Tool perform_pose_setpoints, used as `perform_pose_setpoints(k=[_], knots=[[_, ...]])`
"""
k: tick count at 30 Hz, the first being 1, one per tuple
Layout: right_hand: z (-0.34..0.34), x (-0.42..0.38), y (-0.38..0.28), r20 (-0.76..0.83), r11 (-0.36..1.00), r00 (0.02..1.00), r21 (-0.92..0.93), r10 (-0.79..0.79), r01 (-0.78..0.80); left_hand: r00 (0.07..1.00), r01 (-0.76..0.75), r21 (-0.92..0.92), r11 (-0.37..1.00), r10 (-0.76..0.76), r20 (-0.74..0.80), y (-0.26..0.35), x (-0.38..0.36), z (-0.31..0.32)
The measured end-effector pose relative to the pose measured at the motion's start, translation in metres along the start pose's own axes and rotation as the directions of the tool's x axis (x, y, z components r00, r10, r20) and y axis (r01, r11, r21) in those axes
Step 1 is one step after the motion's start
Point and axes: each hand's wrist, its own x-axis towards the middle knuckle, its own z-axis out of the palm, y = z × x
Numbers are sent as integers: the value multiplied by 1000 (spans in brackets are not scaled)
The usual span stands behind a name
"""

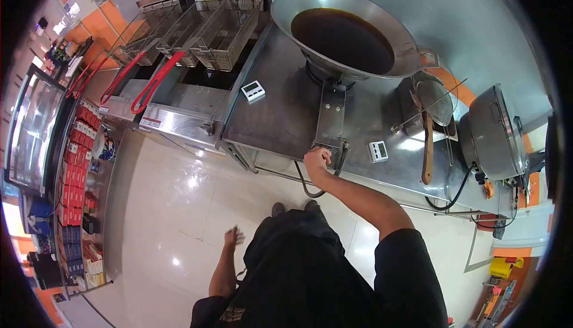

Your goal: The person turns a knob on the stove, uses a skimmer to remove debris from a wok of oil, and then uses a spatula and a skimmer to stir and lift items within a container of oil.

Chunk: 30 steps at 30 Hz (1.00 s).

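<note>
My right hand (318,158) is closed at the front end of the gas burner (331,113), on a burner knob mostly hidden by the fingers. Above that burner sits a wide metal wok (322,53) holding dark brown liquid (343,38). My left hand (234,236) hangs low beside my body over the floor, fingers stretched out and holding nothing. A white digital timer (378,151) lies on the steel counter (274,107) to the right of my right hand. Another white timer (253,91) rests left of the burner.
Fryer baskets (224,35) with red handles (158,83) hang over fryers at left. A strainer with a wooden handle (427,149) leans on a steel container (412,110) at right, near a large grey pot (492,134). Red boxes (74,176) fill the left shelf.
</note>
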Motion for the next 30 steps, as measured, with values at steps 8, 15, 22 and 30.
perform_pose_setpoints(k=[8, 15, 22, 30], knots=[[24, -6, 2, -135, 653, 964, 755, 231, -51, 813, -579, 679, 451, 382, 439, -164, -83, -82], [36, -28, 2, 314, -395, 748, 916, 586, -75, 848, -502, 337, 797, 377, 372, -129, -30, -40], [52, -41, -26, 390, -900, 918, -423, -73, 109, 999, -29, -54, 998, 31, 44, 31, -30, -14], [63, -7, -70, 75, -386, 993, -917, 87, 103, 998, 38, 47, 998, -36, -47, 38, -17, -31]])
